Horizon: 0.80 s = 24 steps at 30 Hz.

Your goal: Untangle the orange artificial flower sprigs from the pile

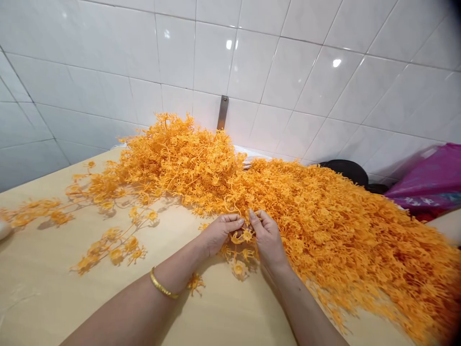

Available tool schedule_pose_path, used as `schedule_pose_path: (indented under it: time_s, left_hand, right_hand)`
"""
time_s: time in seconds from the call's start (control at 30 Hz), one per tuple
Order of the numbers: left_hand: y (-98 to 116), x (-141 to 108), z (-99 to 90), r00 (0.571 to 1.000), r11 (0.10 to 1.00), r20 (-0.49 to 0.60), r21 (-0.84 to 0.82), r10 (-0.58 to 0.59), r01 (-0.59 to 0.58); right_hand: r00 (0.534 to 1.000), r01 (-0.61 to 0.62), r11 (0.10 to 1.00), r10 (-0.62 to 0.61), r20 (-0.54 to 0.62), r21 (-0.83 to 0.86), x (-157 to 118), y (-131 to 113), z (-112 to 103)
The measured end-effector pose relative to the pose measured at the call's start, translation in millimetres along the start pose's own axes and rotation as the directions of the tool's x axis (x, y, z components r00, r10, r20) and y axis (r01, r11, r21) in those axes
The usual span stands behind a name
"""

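Note:
A huge heap of tangled orange plastic sprigs (288,206) covers the cream table top (54,278) from the back to the right. My left hand (219,234) and my right hand (268,239) pinch a small orange sprig (239,245) between them, at the near edge of the heap. Its lower pieces hang below my fingers. Several loose sprigs (111,247) lie apart on the table to the left, and a single small piece (195,283) sits by my left wrist. A gold bangle (163,283) circles that wrist.
White glazed tiles (288,72) form the wall behind the table, with a metal bracket (223,112) above the heap. Back right are a black round object (345,172) and a pink plastic bag (428,180). A pale rounded shape (446,226) intrudes at the right edge.

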<state>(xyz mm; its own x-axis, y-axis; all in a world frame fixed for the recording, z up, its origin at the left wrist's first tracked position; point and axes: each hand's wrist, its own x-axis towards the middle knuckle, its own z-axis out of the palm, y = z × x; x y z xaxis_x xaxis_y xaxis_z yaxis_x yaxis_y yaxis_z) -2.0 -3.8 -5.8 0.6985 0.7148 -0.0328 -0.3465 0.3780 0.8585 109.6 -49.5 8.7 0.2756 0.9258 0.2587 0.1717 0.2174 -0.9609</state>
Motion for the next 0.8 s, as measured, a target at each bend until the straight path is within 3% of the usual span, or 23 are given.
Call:
schedule_pose_path:
  time_s: [0.2, 0.27, 0.43, 0.6, 0.8]
  left_hand:
    - [1.3, 0.2, 13.2, 1.000, 0.997, -0.015, -0.073, -0.012, 0.010]
    - [4.1, -1.2, 14.3, 0.999, 0.994, -0.033, -0.102, -0.035, 0.031]
    - [9.1, -1.6, 5.0, 0.975, 0.968, -0.213, -0.250, -0.071, 0.016]
    - [8.3, 1.2, 1.2, 0.962, 0.979, -0.271, -0.204, -0.035, -0.022]
    - [9.6, -0.4, -1.8, 0.960, 0.992, -0.278, -0.121, 0.003, -0.038]
  right_hand:
    - [0.979, -0.054, 0.944, 0.115, -0.171, 0.324, -3.4, -7.0, 9.8]
    - [0.975, -0.058, 0.914, 0.138, -0.173, 0.402, -1.0, -16.0, 0.2]
    - [0.965, 0.074, 0.781, 0.101, -0.242, 0.620, 8.7, -41.0, -36.3]
    - [0.953, -0.039, 0.901, 0.164, -0.256, 0.431, 5.9, -36.0, -31.1]
    - [0.976, -0.166, 0.937, 0.201, -0.085, 0.307, 2.1, -26.6, -29.6]
